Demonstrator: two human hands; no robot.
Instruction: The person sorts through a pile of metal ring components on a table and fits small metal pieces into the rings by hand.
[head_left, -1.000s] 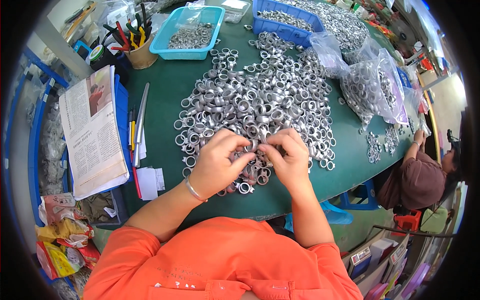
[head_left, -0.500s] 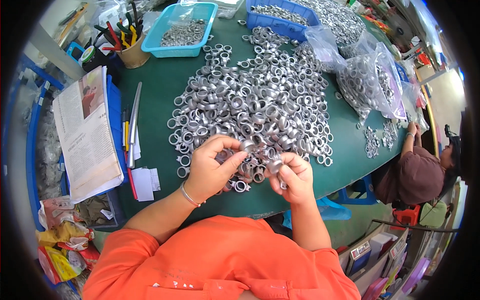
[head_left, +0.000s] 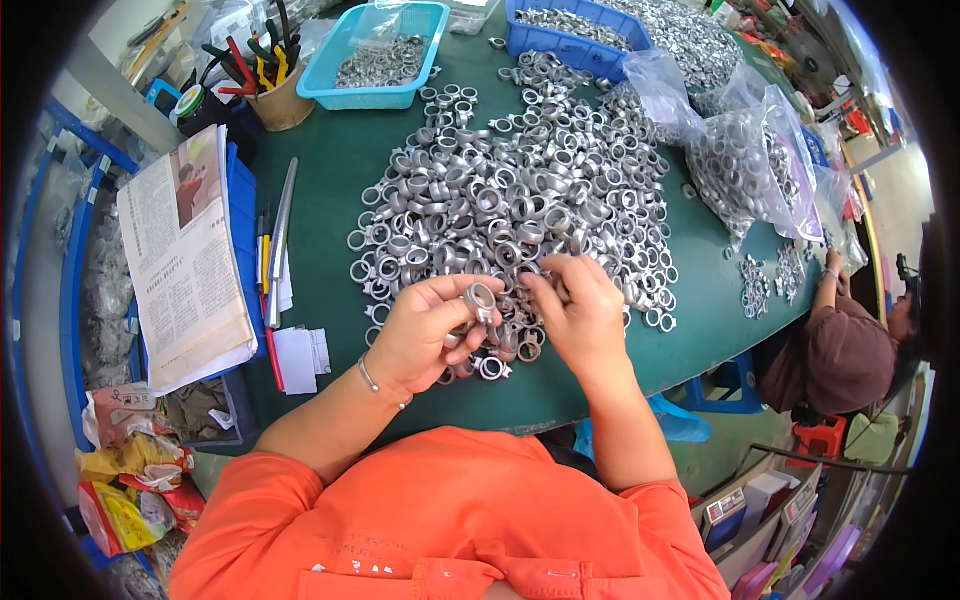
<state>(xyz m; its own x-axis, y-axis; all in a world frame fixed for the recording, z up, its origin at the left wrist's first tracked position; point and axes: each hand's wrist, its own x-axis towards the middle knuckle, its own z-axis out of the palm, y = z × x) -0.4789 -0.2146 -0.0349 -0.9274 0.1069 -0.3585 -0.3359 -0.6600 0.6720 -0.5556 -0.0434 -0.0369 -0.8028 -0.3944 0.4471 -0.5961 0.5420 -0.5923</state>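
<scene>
A large heap of silver metal rings (head_left: 490, 215), many with a small side lug, covers the middle of the green table. At the heap's near edge, my left hand (head_left: 420, 325) is closed on a metal ring (head_left: 481, 299), pinched upright between thumb and fingers. Below that ring, more grey metal shows against the curled fingers. My right hand (head_left: 588, 318) is just to the right, its fingers bent and thumb drawn in over the rings. A bit of grey shows among its fingers, but what it is stays mostly hidden.
Behind the heap stand a light-blue basket (head_left: 375, 98) and a blue bin (head_left: 570, 60) of small parts. Bagged rings (head_left: 735, 170) lie at right, near another person (head_left: 835, 350). Newspaper (head_left: 185, 270), a tapered metal rod (head_left: 281, 240) and a tool cup (head_left: 285, 105) are at left.
My right hand has moved farther over the heap, and the ring at its fingertips no longer shows there. In my left hand the ring now stands upright with its opening visible.
</scene>
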